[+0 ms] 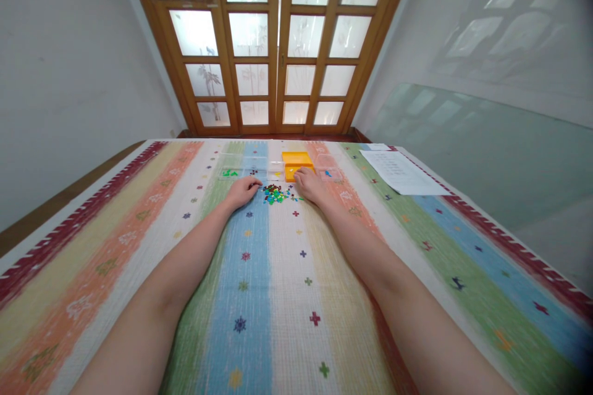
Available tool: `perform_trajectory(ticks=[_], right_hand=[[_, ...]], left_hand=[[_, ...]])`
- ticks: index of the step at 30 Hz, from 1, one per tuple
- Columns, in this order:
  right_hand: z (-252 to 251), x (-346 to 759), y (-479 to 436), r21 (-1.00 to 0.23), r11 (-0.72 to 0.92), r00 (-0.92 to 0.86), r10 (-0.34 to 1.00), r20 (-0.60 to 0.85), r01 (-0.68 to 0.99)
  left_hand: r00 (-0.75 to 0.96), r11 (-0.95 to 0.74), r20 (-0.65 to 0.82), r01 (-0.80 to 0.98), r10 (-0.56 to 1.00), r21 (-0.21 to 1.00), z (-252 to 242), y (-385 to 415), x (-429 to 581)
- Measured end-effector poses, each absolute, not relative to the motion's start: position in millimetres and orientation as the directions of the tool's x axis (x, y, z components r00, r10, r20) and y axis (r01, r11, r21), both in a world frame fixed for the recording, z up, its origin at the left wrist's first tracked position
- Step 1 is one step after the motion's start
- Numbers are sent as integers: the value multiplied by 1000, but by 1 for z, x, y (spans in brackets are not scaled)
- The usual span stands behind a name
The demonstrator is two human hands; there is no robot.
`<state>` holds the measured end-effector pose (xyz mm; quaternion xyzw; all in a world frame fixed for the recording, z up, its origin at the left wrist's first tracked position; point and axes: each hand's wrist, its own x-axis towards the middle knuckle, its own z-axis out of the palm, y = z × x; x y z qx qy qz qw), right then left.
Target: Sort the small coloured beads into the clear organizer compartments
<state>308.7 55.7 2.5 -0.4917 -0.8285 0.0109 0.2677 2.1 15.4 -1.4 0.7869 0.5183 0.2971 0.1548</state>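
A loose pile of small colourful pieces (275,194), mostly green, with blue, brown and yellow ones, lies on the striped cloth between my hands. My left hand (243,191) rests at the pile's left side, fingers curled together; whatever they hold, if anything, is too small to make out. Over the front of an open orange box (296,157) is my right hand (308,182), its fingertips closed and partly hiding the box's inside. Behind my left hand, a clear container (238,166) holds green pieces (230,173) and a few dark ones. A blue piece (328,173) sits in a clear compartment right of the box.
A striped, patterned tablecloth (245,333) covers the table. Printed white sheets (402,171) lie at the back right. Beyond the far edge stand wooden doors with glass panes (300,80). A glass panel (486,148) leans by the right wall.
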Motion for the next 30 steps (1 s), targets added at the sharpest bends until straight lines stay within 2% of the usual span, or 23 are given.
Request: perform_trajectory(ticks=[3,7,12,18,21,25,30], right_hand=[[4,319,61,-306,463,-265,817,513,832],[4,345,70,-428,338,-16,800,599,838],[-10,379,85,-553,152,238,787,569,819],[-17,399,96,-587,94,307,780,545,804],[-14,394,93,-602,158,286,768,574,783],[-4,367,79,-559,289,163,766,622,777],[13,308,43,-462,532,-229,794,563,710]], left_hand=[[288,-414,304,727,908,548,0,15,2],[301,-423,303,727,904,541,1,15,2],[307,-431,309,731,900,529,-2,17,1],[309,-431,307,729,900,532,-1,16,1],[302,-424,304,729,904,537,0,15,2],[305,-430,309,725,901,538,2,14,3],[237,-378,318,765,918,521,1,14,3]])
